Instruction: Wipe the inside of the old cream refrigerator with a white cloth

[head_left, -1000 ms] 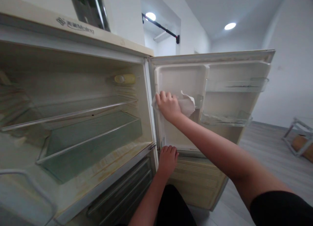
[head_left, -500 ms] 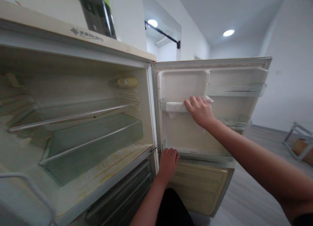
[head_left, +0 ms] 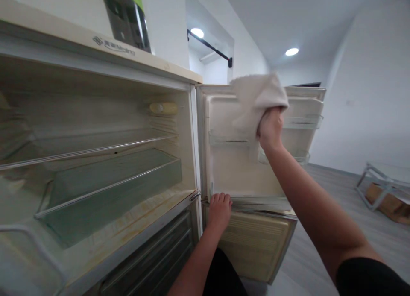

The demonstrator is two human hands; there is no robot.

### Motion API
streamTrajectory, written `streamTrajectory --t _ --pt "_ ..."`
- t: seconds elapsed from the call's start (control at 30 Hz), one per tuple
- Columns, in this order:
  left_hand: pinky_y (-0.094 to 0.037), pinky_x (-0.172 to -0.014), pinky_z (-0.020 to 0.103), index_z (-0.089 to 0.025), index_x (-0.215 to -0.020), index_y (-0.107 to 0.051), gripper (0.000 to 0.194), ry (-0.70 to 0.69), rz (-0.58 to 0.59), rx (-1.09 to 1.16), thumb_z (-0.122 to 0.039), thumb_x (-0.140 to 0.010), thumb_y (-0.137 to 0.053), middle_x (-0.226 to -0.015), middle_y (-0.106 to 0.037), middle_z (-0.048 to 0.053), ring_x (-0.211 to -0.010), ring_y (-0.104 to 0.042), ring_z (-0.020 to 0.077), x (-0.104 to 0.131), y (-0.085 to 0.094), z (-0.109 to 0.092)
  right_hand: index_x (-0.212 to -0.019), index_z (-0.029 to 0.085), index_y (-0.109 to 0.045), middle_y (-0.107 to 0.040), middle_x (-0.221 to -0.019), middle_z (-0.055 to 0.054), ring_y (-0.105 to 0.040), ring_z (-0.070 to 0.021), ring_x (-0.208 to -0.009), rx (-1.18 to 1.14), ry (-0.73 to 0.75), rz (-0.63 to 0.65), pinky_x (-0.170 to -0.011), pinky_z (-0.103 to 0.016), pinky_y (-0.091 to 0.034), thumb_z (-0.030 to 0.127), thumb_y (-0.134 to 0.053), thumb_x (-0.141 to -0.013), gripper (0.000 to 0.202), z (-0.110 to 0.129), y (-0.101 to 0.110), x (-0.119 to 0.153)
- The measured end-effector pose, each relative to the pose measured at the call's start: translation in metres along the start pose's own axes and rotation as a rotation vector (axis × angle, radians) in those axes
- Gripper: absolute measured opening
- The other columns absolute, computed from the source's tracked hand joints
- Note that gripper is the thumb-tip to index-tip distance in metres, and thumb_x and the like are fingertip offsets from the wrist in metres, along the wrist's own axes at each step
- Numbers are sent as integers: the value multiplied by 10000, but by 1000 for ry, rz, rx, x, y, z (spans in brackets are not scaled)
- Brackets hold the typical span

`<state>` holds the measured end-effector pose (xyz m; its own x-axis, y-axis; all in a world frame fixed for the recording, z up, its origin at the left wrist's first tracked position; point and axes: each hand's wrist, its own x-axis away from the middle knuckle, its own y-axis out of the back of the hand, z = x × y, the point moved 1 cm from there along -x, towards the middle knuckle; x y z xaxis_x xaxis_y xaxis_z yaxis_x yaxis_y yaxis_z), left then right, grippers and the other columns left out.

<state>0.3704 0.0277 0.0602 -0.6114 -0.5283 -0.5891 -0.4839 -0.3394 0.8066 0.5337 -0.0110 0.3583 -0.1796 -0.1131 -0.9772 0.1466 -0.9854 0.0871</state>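
A white cloth [head_left: 262, 91] is bunched in my right hand [head_left: 271, 127], raised before the upper part of the open fridge door [head_left: 241, 172]. Part of the cloth hangs loose to the left, blurred by motion, in front of the small door shelf [head_left: 227, 139]. Low on the same door, my left hand [head_left: 219, 212] has its fingers curled over the rim of the bottom door shelf [head_left: 256, 200]. The undersides of those fingers are hidden.
To the left the fridge compartment holds a glass shelf [head_left: 92, 143] and a clear drawer [head_left: 121, 197], with yellow stains on its floor. The lower door [head_left: 253, 240] also stands open. A dark container with a green band [head_left: 126, 20] stands on top. A metal-framed stand [head_left: 384, 180] is at right.
My right hand has lifted the cloth up off the small door shelf. The upper door has swung somewhat, and my left hand keeps its place at the bottom shelf.
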Motion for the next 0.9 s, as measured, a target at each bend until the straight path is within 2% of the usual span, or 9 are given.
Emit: streamTrajectory --t 0.07,0.1,0.2,0.27,0.4,0.53,0.67,0.8,0.9 --pt "-454 -947 435 -198 -1042 -612 100 5 3 2 -247 -955 -599 -1030 -658 56 -1018 -577 271 -1 0 -1 -1658 175 -51 -474 -1476 -174 -390 -325 -1438 80 76 -120 -1087 -582 -416 295 -87 -1046 624 17 0 -10" --pt "-454 -946 433 -199 -1040 -612 99 6 6 1 -247 -954 -602 -1029 -658 55 -1019 -576 271 -1 0 -1 -1660 191 5 -411 -1542 -163 -312 -326 -1492 143 151 -75 -1140 -599 -363 307 -159 -1044 648 27 -3 -14" --pt "-452 -952 431 -199 -1032 -608 91 2 11 -3 -242 -952 -603 -1032 -656 52 -1020 -572 269 0 1 0 -1664 245 -62 -275 -1657 -114 -153 -369 -1553 239 435 362 -1204 -633 -259 414 -438 -987 792 51 -30 -18" --pt "-449 -957 427 -201 -1028 -605 85 -8 8 -3 -243 -954 -601 -1033 -654 48 -1018 -568 264 1 2 2 -1659 261 -115 -195 -1693 -111 -112 -398 -1558 233 502 632 -1196 -671 -227 453 -491 -960 816 56 -54 -19" --pt "-449 -940 419 -217 -1024 -595 71 -33 -6 3 -252 -962 -589 -1015 -649 38 -997 -566 256 5 5 8 -1657 250 -60 -107 -1708 -151 -86 -403 -1563 221 458 851 -1171 -718 -180 450 -463 -967 824 43 -77 -26" --pt "-447 -924 420 -218 -1015 -584 63 -63 -4 22 -253 -964 -585 -1008 -646 38 -985 -563 257 9 10 13 -1632 241 -194 -157 -1699 -149 -117 -378 -1557 314 516 865 -1188 -711 -86 368 -577 -907 830 17 -56 -33" --pt "-440 -925 406 -219 -1004 -577 63 -73 -5 59 -248 -955 -602 -1002 -645 35 -986 -559 250 14 16 19 -1553 201 -351 -254 -1655 -178 -232 -387 -1495 446 554 777 -1158 -684 -193 279 -653 -849 770 7 -31 -32" --pt "-438 -933 400 -226 -998 -572 50 -81 -11 85 -251 -960 -595 -992 -646 26 -985 -565 241 17 18 24 -1414 121 -496 -427 -1495 -256 -407 -385 -1329 584 407 632 -1013 -562 -390 189 -507 -932 487 22 -19 -28" --pt "-444 -926 405 -227 -992 -575 46 -78 -3 74 -253 -960 -595 -987 -649 26 -981 -570 245 17 18 25 -1325 93 -548 -507 -1370 -272 -476 -366 -1219 663 278 571 -941 -516 -411 154 -348 -990 395 33 -20 -26"
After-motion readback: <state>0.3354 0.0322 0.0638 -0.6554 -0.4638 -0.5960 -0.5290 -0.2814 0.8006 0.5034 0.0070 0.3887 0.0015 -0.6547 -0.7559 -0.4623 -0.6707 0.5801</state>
